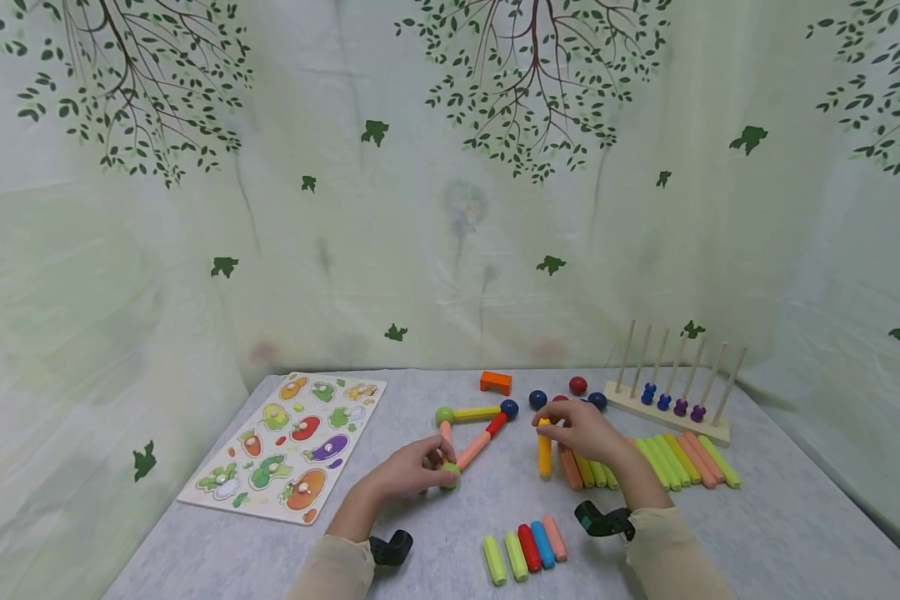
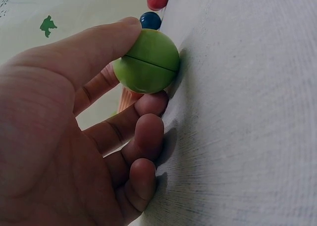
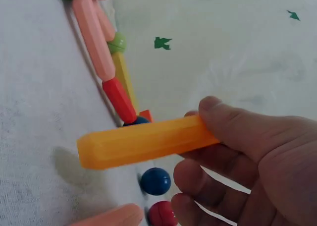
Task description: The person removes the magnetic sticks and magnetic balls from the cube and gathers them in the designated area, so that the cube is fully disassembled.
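Note:
My left hand (image 1: 414, 467) pinches a green ball (image 2: 148, 67) at the near corner of a triangle of sticks and balls on the table. That triangle has a second green ball (image 1: 444, 415), a yellow stick (image 1: 476, 413), a dark blue ball (image 1: 509, 408), a short red stick (image 1: 497, 424) and a pink stick (image 1: 472, 451). Another pink stick on its left side is partly behind my fingers. To the right of the triangle, my right hand (image 1: 585, 432) holds a yellow-orange stick (image 3: 138, 142) by one end between thumb and fingers. Its other end points down, in the head view.
Loose sticks (image 1: 528, 547) lie in front, and a row of sticks (image 1: 675, 461) runs under and beyond my right forearm. Red and blue balls (image 1: 537, 400), an orange block (image 1: 496, 382) and a pegged bead stand (image 1: 667, 414) are behind. A vegetable puzzle board (image 1: 281, 433) lies left.

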A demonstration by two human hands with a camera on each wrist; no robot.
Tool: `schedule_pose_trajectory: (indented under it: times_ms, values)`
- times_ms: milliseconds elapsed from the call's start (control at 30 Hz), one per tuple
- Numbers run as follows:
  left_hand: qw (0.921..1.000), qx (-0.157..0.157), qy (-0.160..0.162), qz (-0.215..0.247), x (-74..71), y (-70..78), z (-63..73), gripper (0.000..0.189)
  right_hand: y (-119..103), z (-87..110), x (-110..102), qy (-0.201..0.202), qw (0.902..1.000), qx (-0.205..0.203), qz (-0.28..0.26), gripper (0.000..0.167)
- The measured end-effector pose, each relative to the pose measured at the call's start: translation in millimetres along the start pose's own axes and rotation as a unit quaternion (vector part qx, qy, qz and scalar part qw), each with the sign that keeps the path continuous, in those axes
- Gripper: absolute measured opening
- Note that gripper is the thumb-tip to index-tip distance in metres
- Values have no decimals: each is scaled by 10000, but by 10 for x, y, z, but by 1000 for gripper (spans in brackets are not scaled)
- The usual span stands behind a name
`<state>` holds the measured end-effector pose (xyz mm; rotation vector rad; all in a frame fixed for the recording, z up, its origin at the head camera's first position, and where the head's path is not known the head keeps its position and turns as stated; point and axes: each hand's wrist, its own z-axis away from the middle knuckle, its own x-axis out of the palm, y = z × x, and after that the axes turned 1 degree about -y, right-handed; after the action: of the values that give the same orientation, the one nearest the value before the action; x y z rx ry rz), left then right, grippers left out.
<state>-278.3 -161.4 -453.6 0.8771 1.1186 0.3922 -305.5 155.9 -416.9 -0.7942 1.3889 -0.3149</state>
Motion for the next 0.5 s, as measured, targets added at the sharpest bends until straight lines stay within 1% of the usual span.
schedule_pose_trajectory:
  times_ms: [133, 233, 333, 500]
  values:
    - [10000, -9, 7, -17, -3, -5, 4, 25, 32, -13, 21, -12, 9987, 183, 467, 17]
    - [10000, -4, 4, -22, -1, -7, 4, 24, 43, -12, 55, -78, 9978, 330, 568, 19]
    - [10000, 1, 10, -33, 2, -7, 6, 24, 56, -11, 94, -57, 9974, 405, 592, 20]
    - [10000, 5, 17, -46, 4, 2, 7, 25, 107, -32, 128, -98, 9963, 515, 679, 28]
